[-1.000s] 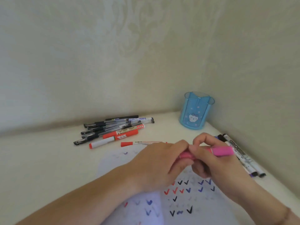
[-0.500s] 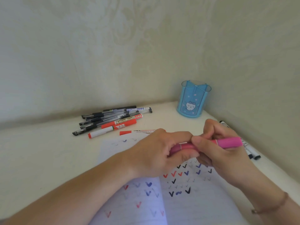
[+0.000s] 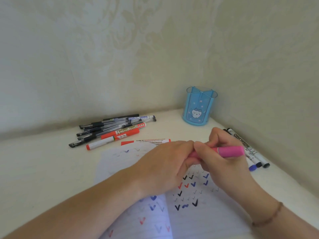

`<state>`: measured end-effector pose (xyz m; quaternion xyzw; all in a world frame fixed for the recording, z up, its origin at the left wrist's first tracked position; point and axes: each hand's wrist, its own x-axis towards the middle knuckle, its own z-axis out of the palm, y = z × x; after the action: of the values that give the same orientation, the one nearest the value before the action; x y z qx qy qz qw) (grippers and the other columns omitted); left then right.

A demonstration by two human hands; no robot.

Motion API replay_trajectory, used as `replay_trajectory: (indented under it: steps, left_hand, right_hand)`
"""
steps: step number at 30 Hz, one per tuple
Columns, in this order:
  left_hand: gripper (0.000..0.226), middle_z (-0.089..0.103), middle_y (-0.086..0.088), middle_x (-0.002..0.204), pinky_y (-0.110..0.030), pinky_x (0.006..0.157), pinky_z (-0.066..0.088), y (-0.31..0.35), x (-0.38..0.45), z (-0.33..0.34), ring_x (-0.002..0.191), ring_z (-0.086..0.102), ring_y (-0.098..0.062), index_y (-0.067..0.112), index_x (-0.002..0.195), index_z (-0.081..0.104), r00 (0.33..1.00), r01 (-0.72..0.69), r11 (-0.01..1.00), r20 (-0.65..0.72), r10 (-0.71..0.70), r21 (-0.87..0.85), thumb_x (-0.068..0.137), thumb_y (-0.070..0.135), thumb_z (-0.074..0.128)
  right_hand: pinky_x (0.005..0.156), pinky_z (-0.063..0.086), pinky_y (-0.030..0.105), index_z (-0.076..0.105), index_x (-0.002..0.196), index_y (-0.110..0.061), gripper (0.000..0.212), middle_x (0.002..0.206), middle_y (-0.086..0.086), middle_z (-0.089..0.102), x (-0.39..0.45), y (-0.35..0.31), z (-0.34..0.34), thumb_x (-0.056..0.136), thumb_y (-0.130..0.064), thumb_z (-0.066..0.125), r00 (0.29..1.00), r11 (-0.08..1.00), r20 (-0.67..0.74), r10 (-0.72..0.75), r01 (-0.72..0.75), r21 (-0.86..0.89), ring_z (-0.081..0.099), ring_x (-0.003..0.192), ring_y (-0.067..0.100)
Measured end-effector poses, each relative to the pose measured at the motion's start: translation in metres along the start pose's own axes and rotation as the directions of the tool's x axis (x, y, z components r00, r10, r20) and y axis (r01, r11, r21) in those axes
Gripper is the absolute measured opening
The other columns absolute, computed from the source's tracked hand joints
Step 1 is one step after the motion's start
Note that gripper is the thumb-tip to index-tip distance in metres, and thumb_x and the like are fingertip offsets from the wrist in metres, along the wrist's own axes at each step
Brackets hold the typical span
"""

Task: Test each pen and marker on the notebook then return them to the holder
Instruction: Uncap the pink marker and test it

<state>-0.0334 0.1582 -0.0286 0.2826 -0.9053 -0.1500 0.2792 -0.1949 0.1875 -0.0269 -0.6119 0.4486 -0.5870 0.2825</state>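
Note:
A pink marker (image 3: 229, 151) lies level above the open notebook (image 3: 203, 214), held by both hands. My left hand (image 3: 165, 168) grips its left end, which is hidden in my fingers. My right hand (image 3: 222, 163) pinches the barrel just beside that, and the pink right end sticks out past my thumb. The notebook pages carry several black, blue and red ticks. The blue pen holder (image 3: 198, 107) stands in the table's far corner, with nothing showing above its rim.
A pile of black pens and red whiteboard markers (image 3: 112, 131) lies at the back left. One red-capped marker (image 3: 146, 141) lies by the notebook's top edge. More whiteboard markers (image 3: 248, 149) lie along the right wall, behind my right hand.
Both hands have kept their hold on the pink marker. Its right end has come a little further out from my right hand, and the view has dipped slightly.

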Motion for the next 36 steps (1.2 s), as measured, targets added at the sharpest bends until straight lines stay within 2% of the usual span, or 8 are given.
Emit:
replay_trajectory:
  steps: [7,11,17,21,24,30,33,36]
  left_hand:
    - [0.017,0.032,0.013,0.047,-0.013,0.047,0.020,0.011,-0.007,-0.010,0.043,0.037,-0.004,0.039,0.093,0.048,0.994,-0.056,0.987,0.088,0.070,-0.153,0.100,0.024,0.045]
    - [0.035,0.039,0.010,0.049,-0.016,0.047,0.024,0.017,-0.007,-0.018,0.043,0.037,-0.009,0.055,0.083,0.047,0.979,-0.008,0.949,0.189,0.071,-0.315,0.101,0.026,0.049]
    - [0.015,0.041,0.013,0.058,-0.013,0.053,0.028,0.005,-0.010,-0.011,0.053,0.038,-0.001,0.035,0.080,0.052,0.958,0.031,0.902,0.270,0.096,-0.430,0.089,0.042,0.061]
    - [0.039,0.047,0.006,0.060,-0.021,0.051,0.028,-0.011,-0.004,-0.011,0.051,0.036,-0.008,0.034,0.099,0.057,0.990,0.072,0.898,0.141,-0.011,-0.434,0.080,0.067,0.057]
    - [0.026,0.052,0.006,0.082,-0.030,0.062,0.041,-0.023,-0.003,-0.016,0.069,0.047,-0.014,0.032,0.117,0.049,0.998,0.068,0.939,0.019,-0.065,-0.337,0.094,0.036,0.038]
    - [0.037,0.060,0.018,0.102,-0.014,0.084,0.044,-0.035,-0.002,-0.014,0.098,0.058,-0.007,0.039,0.127,0.041,0.995,0.093,0.974,-0.010,-0.097,-0.204,0.097,0.023,0.056]
    - [0.041,0.066,0.022,0.103,-0.009,0.089,0.043,-0.039,-0.004,-0.015,0.104,0.060,0.003,0.043,0.117,0.052,0.990,0.129,0.973,-0.037,-0.139,-0.189,0.086,0.028,0.073]
    - [0.027,0.070,0.019,0.098,-0.010,0.086,0.046,-0.042,-0.003,-0.014,0.099,0.063,0.003,0.035,0.106,0.063,0.987,0.114,0.970,-0.091,-0.136,-0.214,0.083,0.033,0.075]
  right_hand:
    - [0.047,0.026,0.025,0.041,0.055,-0.032,0.031,0.043,-0.007,0.039,-0.009,0.000,-0.008,0.074,-0.029,0.067,0.981,0.985,0.160,-0.105,0.081,0.150,0.028,0.041,0.014]
    - [0.042,0.032,0.035,0.040,0.060,-0.030,0.040,0.051,0.021,0.055,-0.014,-0.005,-0.013,0.080,-0.040,0.074,0.965,0.983,0.232,-0.118,0.079,0.169,0.052,0.043,0.039]
    - [0.043,0.027,0.019,0.043,0.062,-0.030,0.034,0.046,-0.008,0.041,-0.017,-0.012,-0.020,0.081,-0.029,0.072,0.909,0.955,0.303,-0.287,0.297,0.014,0.033,0.039,0.013]
    - [0.039,0.027,0.023,0.055,0.061,-0.026,0.023,0.044,0.008,0.047,-0.001,-0.010,-0.032,0.068,-0.033,0.075,0.979,0.975,0.070,-0.193,0.184,0.123,0.036,0.036,0.022]
    - [0.041,0.023,0.029,0.067,0.071,-0.023,0.013,0.047,0.005,0.053,0.018,-0.014,-0.053,0.073,-0.036,0.068,0.990,0.946,-0.088,-0.114,0.135,0.293,0.043,0.037,0.020]
    - [0.038,0.028,0.018,0.053,0.065,-0.012,0.029,0.044,0.000,0.044,0.026,-0.017,-0.061,0.070,-0.032,0.074,0.994,0.945,-0.084,0.064,-0.033,0.325,0.039,0.037,0.016]
    - [0.037,0.030,0.019,0.052,0.061,-0.007,0.023,0.040,0.006,0.037,0.011,-0.010,-0.058,0.066,-0.006,0.074,0.969,0.930,0.105,0.226,-0.246,0.271,0.034,0.032,0.016]
    - [0.039,0.032,0.020,0.048,0.054,-0.006,0.039,0.042,0.011,0.040,-0.019,-0.007,-0.051,0.059,-0.023,0.083,0.933,0.935,0.217,0.287,-0.322,0.151,0.039,0.035,0.021]
